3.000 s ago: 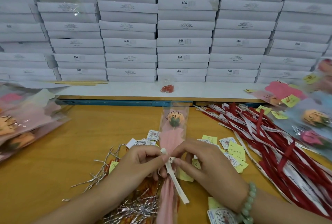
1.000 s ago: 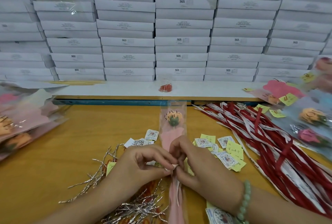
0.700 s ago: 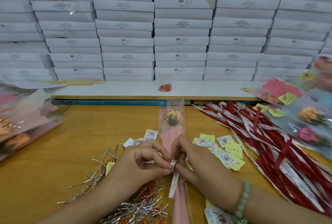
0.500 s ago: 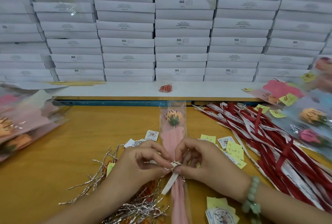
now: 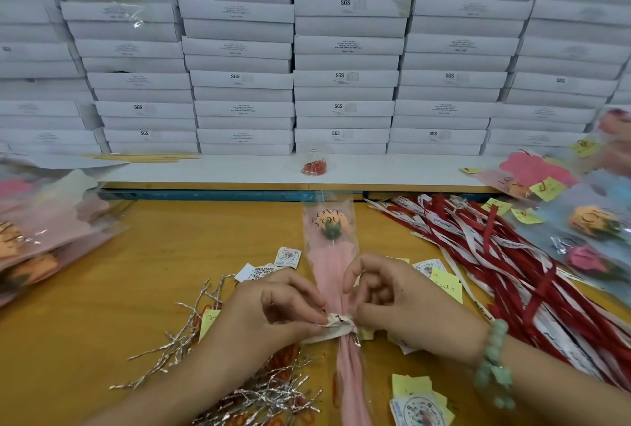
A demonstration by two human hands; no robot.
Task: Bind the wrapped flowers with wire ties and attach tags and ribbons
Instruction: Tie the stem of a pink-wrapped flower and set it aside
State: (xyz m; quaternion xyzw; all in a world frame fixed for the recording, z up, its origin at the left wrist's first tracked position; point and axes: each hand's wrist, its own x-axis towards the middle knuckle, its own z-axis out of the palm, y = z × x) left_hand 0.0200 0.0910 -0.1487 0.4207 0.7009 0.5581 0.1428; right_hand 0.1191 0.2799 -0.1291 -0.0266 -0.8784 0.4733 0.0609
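— What has changed since half a second back?

— The white ribbon. Its loose tail then hung down to the left of the stem. Now it is drawn up short and lies leftward under the left thumb. The right hand has eased back from the knot, forefinger lifted.

— And the grips?

— The left hand pinches the ribbon between thumb and forefinger, right at the cinched neck of the wrapped flower. The right hand's fingers are curled and its thumb is just beside the binding. I cannot tell whether it nips a ribbon end or a wire, because its own fingers hide the spot.

— Where does the flower lie?

— On the yellow table, in the middle, between the two hands. Its long axis runs from the person outward. The orange bloom end points away toward the stacked white boxes, and the pink stem end comes back toward the person, leaning slightly right.

— Around it?

— Silver wire ties are heaped under and beside the left forearm. Printed tags lie just left of the wrapper. Red and white ribbons are piled to the right.
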